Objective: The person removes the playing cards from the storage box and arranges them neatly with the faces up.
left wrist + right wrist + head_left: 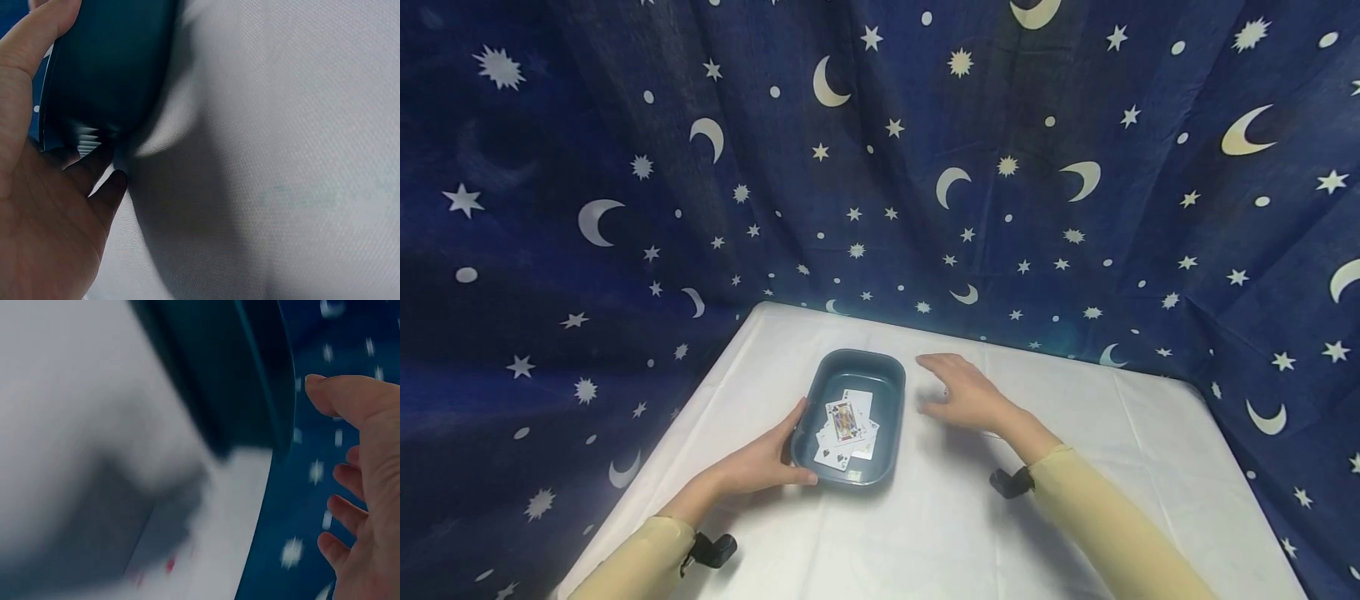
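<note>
A blue-green rectangular tray (889, 433) holds several loosely piled playing cards (835, 455), with a face card on top. My left hand (763, 457) grips the tray at its near left corner. In the left wrist view, the thumb lies over the rim and the fingertips (112, 187) reach under the base, above a shadow on the cloth. My right hand (966, 396) hovers to the right of the tray, apart from it, with fingers spread and nothing held. Red marks on a white surface (169, 565) show blurred below it in the right wrist view.
A white cloth (955, 525) covers the table. Behind and beside it hangs a dark blue curtain (910, 292) printed with moons and stars. A black wrist mount (1011, 483) juts from the right sleeve, another (713, 550) from the left sleeve.
</note>
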Available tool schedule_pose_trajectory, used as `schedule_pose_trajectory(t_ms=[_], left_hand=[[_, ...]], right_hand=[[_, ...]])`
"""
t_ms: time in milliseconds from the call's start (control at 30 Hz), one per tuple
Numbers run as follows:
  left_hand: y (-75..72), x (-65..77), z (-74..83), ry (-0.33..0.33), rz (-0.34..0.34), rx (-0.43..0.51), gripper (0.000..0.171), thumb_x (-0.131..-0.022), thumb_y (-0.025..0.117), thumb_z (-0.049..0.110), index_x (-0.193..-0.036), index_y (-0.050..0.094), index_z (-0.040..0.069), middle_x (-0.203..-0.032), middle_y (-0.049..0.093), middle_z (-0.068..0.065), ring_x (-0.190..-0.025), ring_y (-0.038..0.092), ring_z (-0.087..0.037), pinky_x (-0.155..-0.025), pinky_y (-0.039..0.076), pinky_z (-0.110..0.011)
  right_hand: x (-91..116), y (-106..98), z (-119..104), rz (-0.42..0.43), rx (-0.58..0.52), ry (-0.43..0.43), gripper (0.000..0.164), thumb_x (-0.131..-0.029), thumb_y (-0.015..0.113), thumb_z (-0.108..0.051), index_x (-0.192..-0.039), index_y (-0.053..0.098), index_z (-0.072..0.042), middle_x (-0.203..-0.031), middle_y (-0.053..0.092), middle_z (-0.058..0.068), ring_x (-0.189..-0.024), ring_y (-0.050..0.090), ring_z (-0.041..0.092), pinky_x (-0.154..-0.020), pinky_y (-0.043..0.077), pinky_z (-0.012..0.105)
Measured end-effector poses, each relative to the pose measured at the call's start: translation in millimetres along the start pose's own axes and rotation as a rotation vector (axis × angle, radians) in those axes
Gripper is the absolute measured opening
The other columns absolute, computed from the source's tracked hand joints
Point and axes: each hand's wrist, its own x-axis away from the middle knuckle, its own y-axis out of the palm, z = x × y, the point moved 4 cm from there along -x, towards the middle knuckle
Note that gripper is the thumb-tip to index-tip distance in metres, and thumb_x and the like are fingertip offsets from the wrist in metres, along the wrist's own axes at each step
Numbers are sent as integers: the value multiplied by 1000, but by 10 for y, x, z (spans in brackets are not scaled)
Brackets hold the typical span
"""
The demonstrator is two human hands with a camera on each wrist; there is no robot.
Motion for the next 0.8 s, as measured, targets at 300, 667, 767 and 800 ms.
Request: schedule_pose_trajectory(t_ms=[300,667,767,800], left_hand=[[-7,-5,-40,-7,1,1,131,-76,87,53,-166,-2,18,-171,5,-4,-155,12,-29,-123,18,-50],[-8,-8,-40,3,-3,0,132,-76,87,54,-166,-2,16,-171,6,-3,-155,14,-28,-123,19,-50],[-10,-5,-41,2,-7,7,131,-77,87,54,-166,-2,17,-171,5,-3,-155,13,-28,-123,19,-49],[-11,-4,-42,2,-8,10,131,-77,87,53,-166,-2,17,-171,5,-2,-155,13,-28,-123,19,-49]], right_hand=[[-420,456,-732,-197,185,-170,84,-85,79,-47,-154,47,-11,-157,45,5,-147,37,26,-123,25,43],[-698,793,-873,-325,296,-159,88,-75,86,-50,-149,53,-13,-150,52,3,-142,43,26,-121,28,47],[-735,849,-842,-345,280,-129,91,-73,88,-51,-149,53,-15,-150,51,3,-141,42,25,-121,29,47],[-743,868,-829,-354,279,-117,92,-73,88,-52,-150,52,-15,-151,50,3,-142,41,25,-121,28,47]])
